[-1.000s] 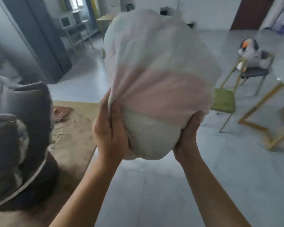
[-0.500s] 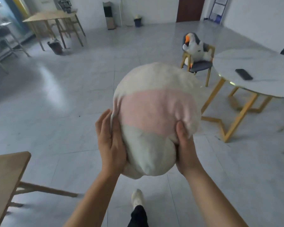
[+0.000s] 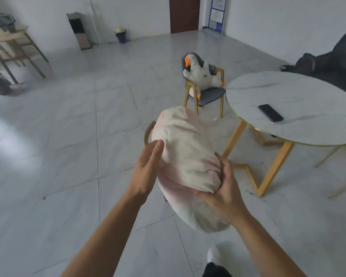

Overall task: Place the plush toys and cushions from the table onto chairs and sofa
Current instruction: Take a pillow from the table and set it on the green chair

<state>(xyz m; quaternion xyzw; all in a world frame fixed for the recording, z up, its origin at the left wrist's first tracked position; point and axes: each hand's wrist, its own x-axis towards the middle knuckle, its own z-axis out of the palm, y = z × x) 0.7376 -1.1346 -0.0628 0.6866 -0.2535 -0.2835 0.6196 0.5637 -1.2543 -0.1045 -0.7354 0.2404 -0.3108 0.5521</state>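
Head view: cushion (image 3: 186, 156) hides most of a chair (image 3: 148, 134).

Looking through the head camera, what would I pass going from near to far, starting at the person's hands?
Right hand → left hand → pink-and-cream cushion → black phone on the round marble table → goose plush on the grey chair → blue waste bin → brown door.

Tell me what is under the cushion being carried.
A curved brown chair back peeks out beside the cushion, which the right hand grips while the left hand is flat and open. The seat is hidden.
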